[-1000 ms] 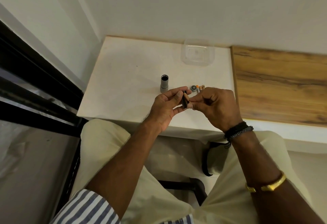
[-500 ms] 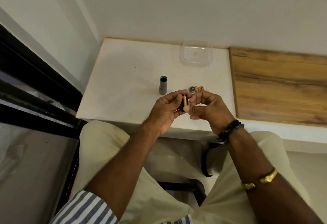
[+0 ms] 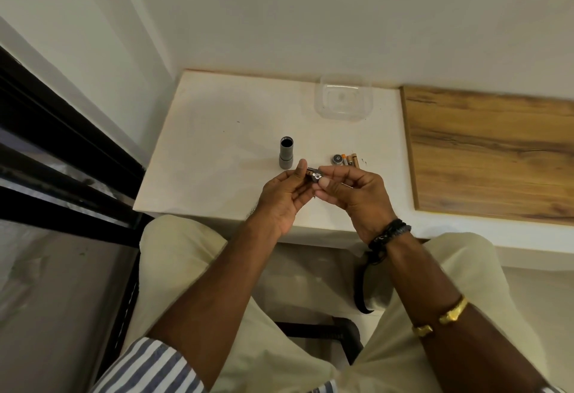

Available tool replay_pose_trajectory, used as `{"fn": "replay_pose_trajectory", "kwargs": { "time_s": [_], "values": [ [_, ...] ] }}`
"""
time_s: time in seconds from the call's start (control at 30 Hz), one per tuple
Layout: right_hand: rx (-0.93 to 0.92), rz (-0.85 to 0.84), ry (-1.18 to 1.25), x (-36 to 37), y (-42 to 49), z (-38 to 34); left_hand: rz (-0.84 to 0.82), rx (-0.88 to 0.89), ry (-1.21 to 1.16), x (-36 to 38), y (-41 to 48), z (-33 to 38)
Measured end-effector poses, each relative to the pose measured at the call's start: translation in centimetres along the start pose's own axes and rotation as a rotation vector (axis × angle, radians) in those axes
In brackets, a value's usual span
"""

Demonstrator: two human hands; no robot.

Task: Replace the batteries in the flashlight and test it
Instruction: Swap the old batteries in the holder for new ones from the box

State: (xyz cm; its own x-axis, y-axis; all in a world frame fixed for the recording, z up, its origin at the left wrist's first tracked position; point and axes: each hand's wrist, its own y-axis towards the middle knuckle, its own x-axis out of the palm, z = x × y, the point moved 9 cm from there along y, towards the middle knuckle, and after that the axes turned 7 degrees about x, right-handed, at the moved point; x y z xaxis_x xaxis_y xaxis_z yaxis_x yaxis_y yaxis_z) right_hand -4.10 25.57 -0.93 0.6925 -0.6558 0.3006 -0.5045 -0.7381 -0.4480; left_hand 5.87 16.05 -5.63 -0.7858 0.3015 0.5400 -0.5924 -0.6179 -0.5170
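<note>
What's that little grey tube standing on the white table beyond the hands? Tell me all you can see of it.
The grey tube looks like the flashlight's body, matte; metal or plastic, I cannot tell. It stands upright on the white table, wider end down, with a ringed collar above that. Its top end is open and dark inside. Only the table touches it: the left hand and right hand, pinching a small dark part between them, are nearer the camera.
</note>
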Motion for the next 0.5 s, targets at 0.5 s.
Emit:
{"fn": "replay_pose_trajectory", "kwargs": {
  "time_s": [0.5],
  "values": [
    [-0.014, 0.011, 0.039, 0.0, 0.8, 0.5, 0.057, 0.183, 0.317, -0.7, 0.5, 1.9]
  ]
}}
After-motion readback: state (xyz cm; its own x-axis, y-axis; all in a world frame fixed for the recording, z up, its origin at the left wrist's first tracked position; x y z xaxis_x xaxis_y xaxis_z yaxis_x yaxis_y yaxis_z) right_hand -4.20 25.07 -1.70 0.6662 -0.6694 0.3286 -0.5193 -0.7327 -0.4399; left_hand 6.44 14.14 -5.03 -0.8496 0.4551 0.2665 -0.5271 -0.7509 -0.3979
